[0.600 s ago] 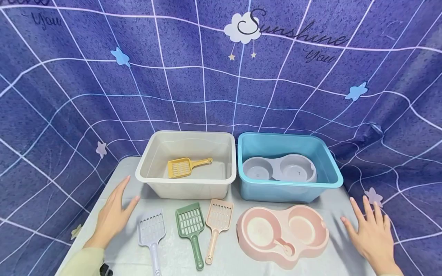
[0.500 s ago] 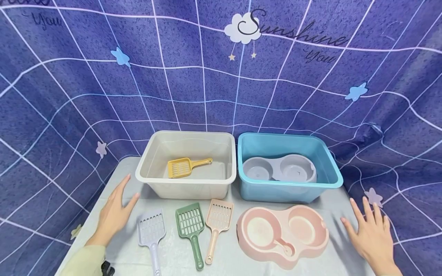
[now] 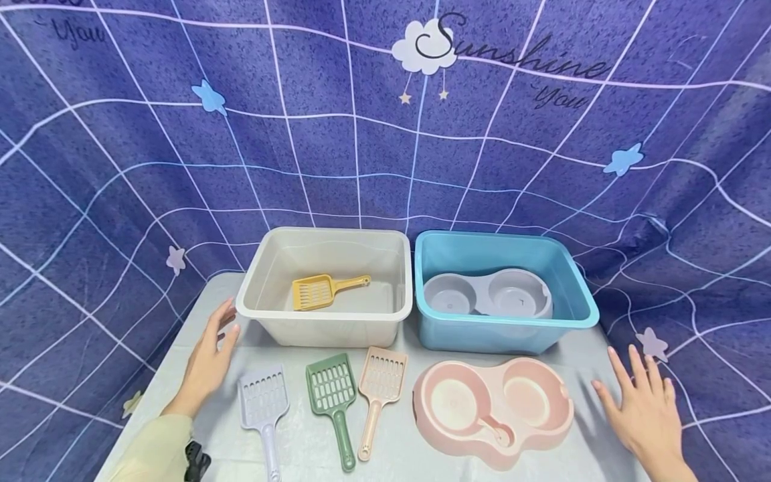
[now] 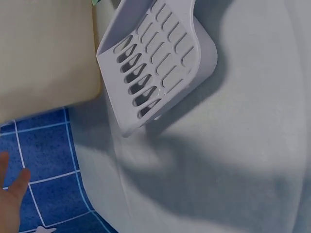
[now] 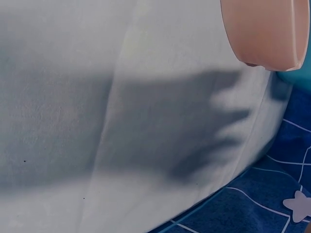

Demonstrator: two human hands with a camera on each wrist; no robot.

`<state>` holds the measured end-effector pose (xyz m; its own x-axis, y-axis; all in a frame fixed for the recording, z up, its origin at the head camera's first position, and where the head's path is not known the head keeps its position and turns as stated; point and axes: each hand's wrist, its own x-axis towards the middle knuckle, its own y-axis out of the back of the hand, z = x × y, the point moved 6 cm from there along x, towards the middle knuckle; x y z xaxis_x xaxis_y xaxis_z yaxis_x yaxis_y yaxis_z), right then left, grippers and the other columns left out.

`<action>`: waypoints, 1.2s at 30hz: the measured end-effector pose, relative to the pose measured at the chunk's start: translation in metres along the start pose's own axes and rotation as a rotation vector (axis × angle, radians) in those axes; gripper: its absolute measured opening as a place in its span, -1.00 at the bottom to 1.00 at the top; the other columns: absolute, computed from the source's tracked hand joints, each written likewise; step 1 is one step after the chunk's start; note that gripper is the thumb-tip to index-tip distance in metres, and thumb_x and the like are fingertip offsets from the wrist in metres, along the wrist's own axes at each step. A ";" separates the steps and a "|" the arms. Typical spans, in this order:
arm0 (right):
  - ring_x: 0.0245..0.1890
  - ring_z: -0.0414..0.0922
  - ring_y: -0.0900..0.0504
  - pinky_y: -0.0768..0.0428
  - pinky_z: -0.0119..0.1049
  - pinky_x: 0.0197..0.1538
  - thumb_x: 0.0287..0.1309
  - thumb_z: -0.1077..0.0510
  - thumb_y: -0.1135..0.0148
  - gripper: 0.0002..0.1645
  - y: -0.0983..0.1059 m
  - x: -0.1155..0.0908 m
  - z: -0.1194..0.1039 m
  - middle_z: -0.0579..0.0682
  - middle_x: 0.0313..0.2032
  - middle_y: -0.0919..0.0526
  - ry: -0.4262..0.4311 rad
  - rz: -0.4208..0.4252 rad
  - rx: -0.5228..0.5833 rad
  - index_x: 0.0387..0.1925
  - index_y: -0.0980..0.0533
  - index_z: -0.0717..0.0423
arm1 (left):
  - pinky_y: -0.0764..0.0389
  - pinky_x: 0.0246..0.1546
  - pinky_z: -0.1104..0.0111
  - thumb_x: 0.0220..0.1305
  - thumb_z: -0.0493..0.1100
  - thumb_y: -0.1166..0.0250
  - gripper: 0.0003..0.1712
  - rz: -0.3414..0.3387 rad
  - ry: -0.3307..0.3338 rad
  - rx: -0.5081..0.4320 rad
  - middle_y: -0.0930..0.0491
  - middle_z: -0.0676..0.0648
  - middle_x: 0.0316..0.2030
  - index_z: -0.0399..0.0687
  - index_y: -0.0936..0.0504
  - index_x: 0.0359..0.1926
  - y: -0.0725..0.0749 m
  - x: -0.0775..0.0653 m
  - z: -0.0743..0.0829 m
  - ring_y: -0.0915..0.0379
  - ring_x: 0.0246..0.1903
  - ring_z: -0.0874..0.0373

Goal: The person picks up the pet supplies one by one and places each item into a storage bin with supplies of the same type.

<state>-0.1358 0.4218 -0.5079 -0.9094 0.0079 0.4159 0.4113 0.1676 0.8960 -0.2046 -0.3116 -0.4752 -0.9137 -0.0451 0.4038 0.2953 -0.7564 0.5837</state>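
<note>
My left hand [image 3: 207,358] hovers at the left of the table, fingers relaxed and holding nothing, its fingertips close to the left end of the cream bin [image 3: 325,329]. Just right of it lies a lavender litter scoop [image 3: 264,398], also seen large in the left wrist view. Over the table's right edge, my right hand [image 3: 647,412] is spread with nothing in it. Nearest to that hand is a pink double pet bowl [image 3: 496,388]. A green litter scoop [image 3: 332,385] and a peach litter scoop [image 3: 383,378] lie side by side between the lavender scoop and the bowl.
Inside the cream bin rests a yellow litter scoop [image 3: 316,292]. The blue bin [image 3: 482,335] beside it contains a grey double pet bowl [image 3: 482,291]. A blue patterned curtain [image 3: 361,147] hangs behind and around the pale-covered table [image 3: 307,438].
My left hand has moved forward and slightly right, closer to the cream bin. The right hand has shifted only a little left. The scoops, bowls and bins stay where they were.
</note>
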 end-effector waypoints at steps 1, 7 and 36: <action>0.47 0.26 0.10 0.11 0.42 0.39 0.35 -0.20 -0.11 -0.13 0.000 0.000 -0.001 0.25 0.49 -0.02 0.001 0.000 0.000 0.55 -0.04 -0.11 | -0.22 0.06 0.74 0.55 -0.19 0.01 -0.39 0.002 -0.001 -0.013 -0.37 -0.31 0.28 0.05 -0.10 0.53 -0.001 0.001 0.000 -0.29 0.25 -0.09; 0.46 0.26 0.06 0.06 0.44 0.36 0.35 -0.18 -0.11 -0.14 -0.001 0.001 -0.003 0.25 0.48 -0.05 0.001 0.014 0.009 0.55 -0.05 -0.10 | -0.26 0.03 0.74 0.55 -0.20 0.01 -0.38 -0.009 0.043 -0.077 -0.38 -0.33 0.26 -0.02 -0.08 0.53 -0.007 0.005 -0.010 -0.29 0.23 0.01; 0.37 0.30 -0.17 -0.15 0.33 0.31 0.38 -0.07 -0.10 -0.22 0.004 -0.007 -0.009 0.20 0.46 -0.13 -0.034 0.069 0.084 0.53 -0.10 -0.06 | -0.56 -0.08 0.62 0.53 -0.24 0.01 -0.38 0.086 0.178 -0.505 -0.39 -0.16 0.15 -0.14 -0.04 0.51 -0.031 0.020 -0.017 -0.47 -0.04 0.40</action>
<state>-0.1276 0.4137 -0.5059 -0.8812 0.0556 0.4694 0.4676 0.2477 0.8485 -0.2367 -0.3000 -0.4974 -0.9383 -0.1975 0.2840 0.2404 -0.9626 0.1247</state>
